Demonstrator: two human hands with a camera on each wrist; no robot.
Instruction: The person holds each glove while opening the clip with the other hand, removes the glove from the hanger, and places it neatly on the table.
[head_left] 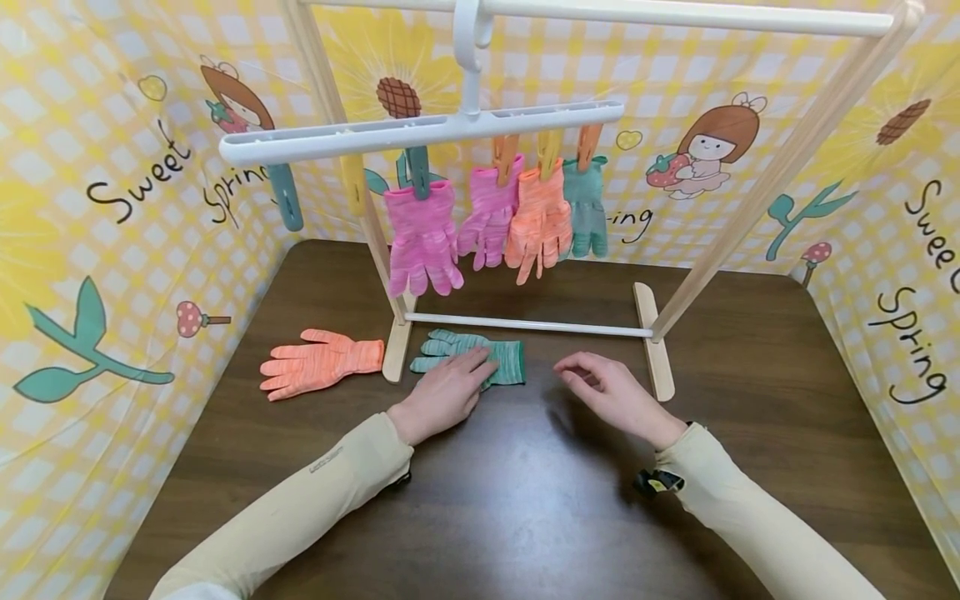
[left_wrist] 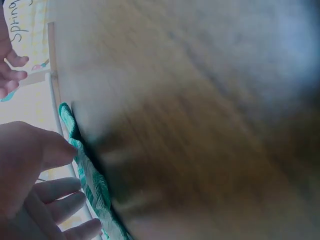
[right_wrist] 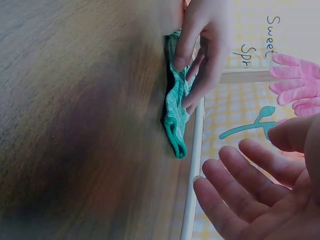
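Rests L hand [head_left: 444, 396] on green glove [head_left: 512, 360], thumb & fingers loosely bent over it, w/ no firm pinch to be seen. Holds R hand [head_left: 611, 396] just past cuff end, apart from cloth, fingers relaxed & part-spread, gripping nothing. Has green glove lying flat-ish on brown surface [head_left: 525, 508], toward far edge, a bit L of midway btwn side edges; points its fingers to L edge, cuff to R edge, nr crossbar [head_left: 525, 325] of rack. Has orange glove [head_left: 322, 367] too, untouched, nearer far L corner, cuff right by rack foot [head_left: 397, 354]. Shows on hanger [head_left: 442, 137] above: two pink gloves [head_left: 423, 237], hung orange glove [head_left: 538, 217], hung green glove [head_left: 588, 200], plus teal clip [head_left: 287, 196] & yellow clip [head_left: 352, 183] at L end, both bare. Seems prob. at pick-up step, i.e. readying green glove for hanging, not yet lifted. Calls next, at a guess, for bringing R hand in to pinch cuff edge, then raising it to a bare clip, cuff up.
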